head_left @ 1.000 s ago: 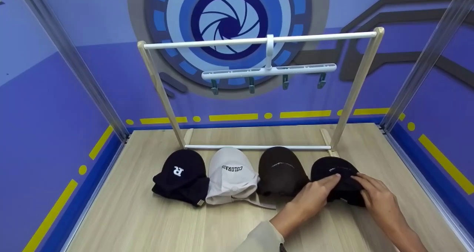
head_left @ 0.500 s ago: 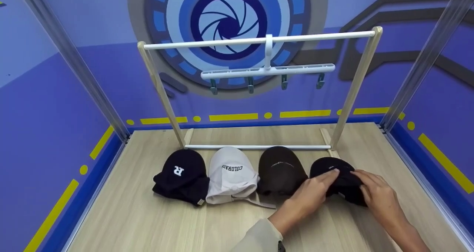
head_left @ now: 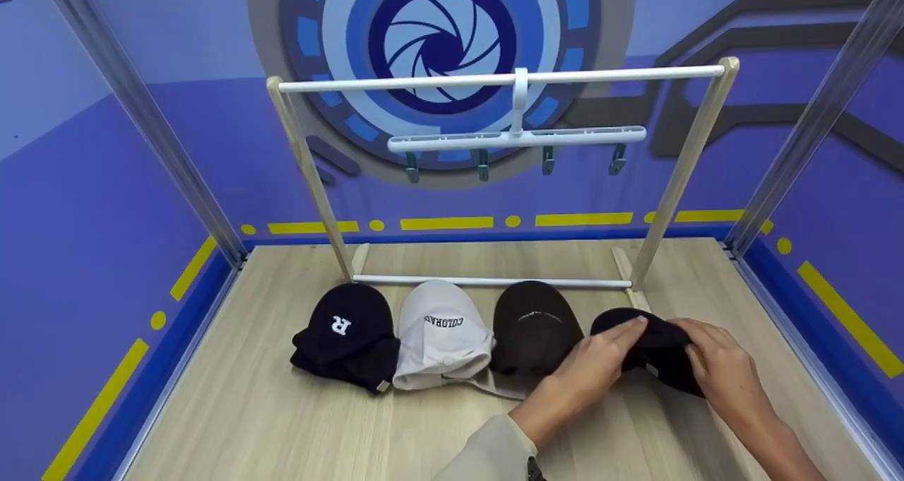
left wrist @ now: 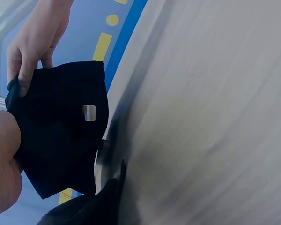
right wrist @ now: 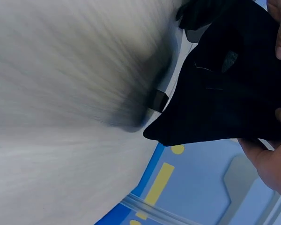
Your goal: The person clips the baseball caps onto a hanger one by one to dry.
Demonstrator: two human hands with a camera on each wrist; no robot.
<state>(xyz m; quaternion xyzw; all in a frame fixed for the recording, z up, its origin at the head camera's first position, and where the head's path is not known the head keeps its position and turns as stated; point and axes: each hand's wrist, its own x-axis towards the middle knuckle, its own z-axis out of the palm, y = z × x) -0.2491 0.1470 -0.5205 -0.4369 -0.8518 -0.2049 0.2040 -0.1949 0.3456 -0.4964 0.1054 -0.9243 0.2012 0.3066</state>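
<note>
A black cap (head_left: pixel 667 354) is at the right end of a row of caps, held by both hands. My left hand (head_left: pixel 590 368) grips its left side, thumb on top, and my right hand (head_left: pixel 727 375) pinches its right side. In the left wrist view the cap (left wrist: pixel 61 131) hangs tilted above the tabletop, a small silver buckle (left wrist: pixel 89 113) showing on its strap. The right wrist view shows the cap's dark underside (right wrist: pixel 215 108) between the two hands. Fingers beneath the cap are mostly hidden. Beside my left hand lies a dark brown cap (head_left: pixel 533 325).
Further left lie a white cap (head_left: pixel 443 325) and a navy cap (head_left: pixel 346 333) with a white R. Behind them stands a wooden rack (head_left: pixel 681 177), where a white hanger (head_left: pixel 515 138) with several grey clips hangs from the top bar. Blue walls enclose the wooden tabletop (head_left: pixel 268 424).
The black cap has tilted up, its near edge rising off the table, and its front lettering has turned out of sight. Both hands moved slightly with it. The other caps stayed put.
</note>
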